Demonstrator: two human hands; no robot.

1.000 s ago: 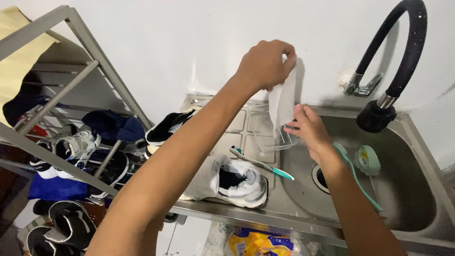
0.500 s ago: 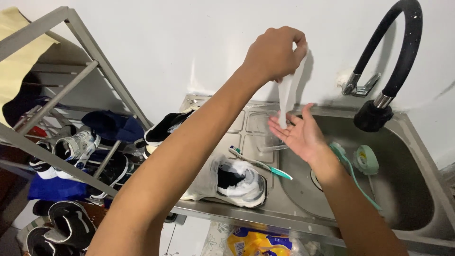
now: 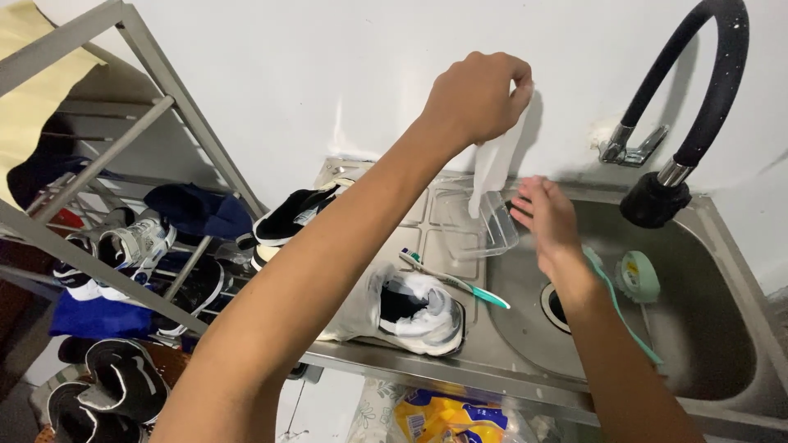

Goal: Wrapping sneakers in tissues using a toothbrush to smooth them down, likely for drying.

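Insole (image 3: pixel 492 168), white and limp, hangs from your left hand (image 3: pixel 476 98), which is raised high against the white wall (image 3: pixel 328 66). Your fingers are pinched shut on its top edge, so the rest drops straight down and its lower end sits just at the rim of a clear tub (image 3: pixel 492 226). Held that way, anything running off it would fall toward the tub and the sink (image 3: pixel 706 328) rather than the floor.

Your right hand (image 3: pixel 546 217) is below, open, fingers spread and holding nothing. It is blurred, close beside the tub and the insole's lower end; whether it touches either I cannot tell. It sits over the basin's near edge.

On the drainboard (image 3: pixel 427 238) just left of the basin, a toothbrush (image 3: pixel 455 280) with a green handle lies flat, its tip reaching the basin's lip. In front of it a white shoe (image 3: pixel 414 308) rests on its sole, opening up and empty, near the counter's front edge. A black-and-white shoe (image 3: pixel 295 215) lies at the board's far left corner.

A black tap (image 3: pixel 698 107) curves over the basin, nozzle aimed down. A green brush (image 3: pixel 636 279) lies inside by the drain (image 3: pixel 556 305). To your left a metal rack (image 3: pixel 123 189) carries more shoes, well apart from the sink. A yellow bag (image 3: pixel 447 418) sits under the counter.
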